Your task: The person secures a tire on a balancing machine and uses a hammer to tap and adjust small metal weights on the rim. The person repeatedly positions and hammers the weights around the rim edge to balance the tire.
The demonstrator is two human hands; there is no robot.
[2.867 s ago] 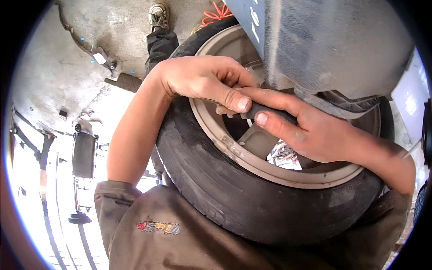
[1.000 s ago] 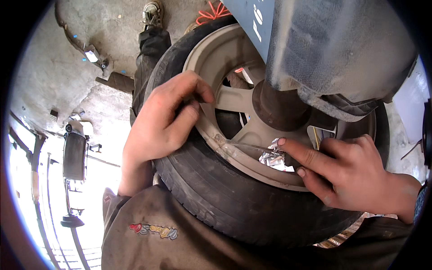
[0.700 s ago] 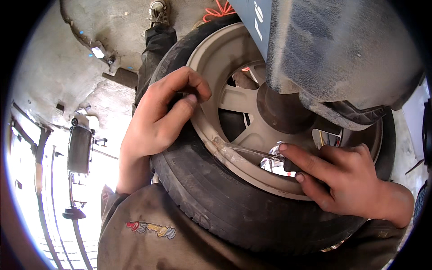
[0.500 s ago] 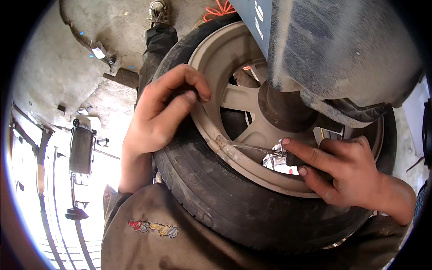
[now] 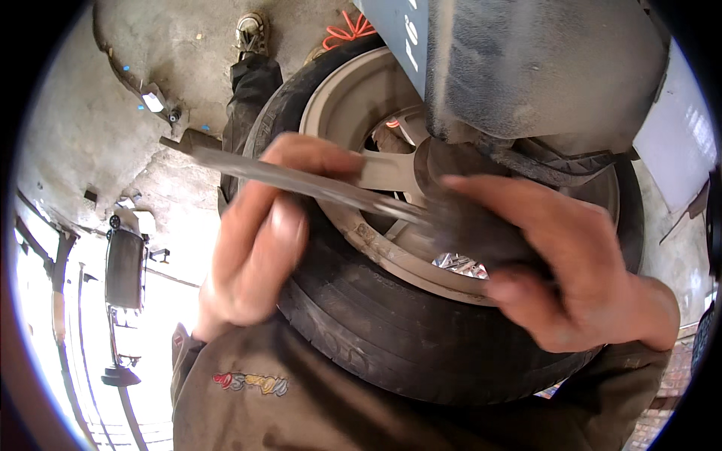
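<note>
My right hand (image 5: 579, 263) is closed around the dark handle (image 5: 485, 233) of a scraper-like tool, blurred by motion. Its long flat metal blade (image 5: 301, 180) points left, raised above a wheel, and crosses in front of my left hand (image 5: 252, 240). The left fingers are curled toward the thumb; I cannot tell whether they touch the blade or hold something small. Below both hands lies the wheel: a black tire (image 5: 361, 323) around a dusty beige spoked rim (image 5: 398, 255). A rough, whitish patch (image 5: 366, 237) marks the rim edge nearest my left hand.
A large dusty dark machine part (image 5: 541, 75) with a blue-grey side panel (image 5: 398, 30) overhangs the far right of the wheel. Orange hose (image 5: 348, 31) lies beyond the tire. My shoe (image 5: 252, 34) is on the concrete floor (image 5: 173, 45). A black machine part (image 5: 125, 263) stands left.
The tool's blade has lifted off the rim and swung up to the left across my left hand. My left hand has shifted slightly down and left. The view has moved a little.
</note>
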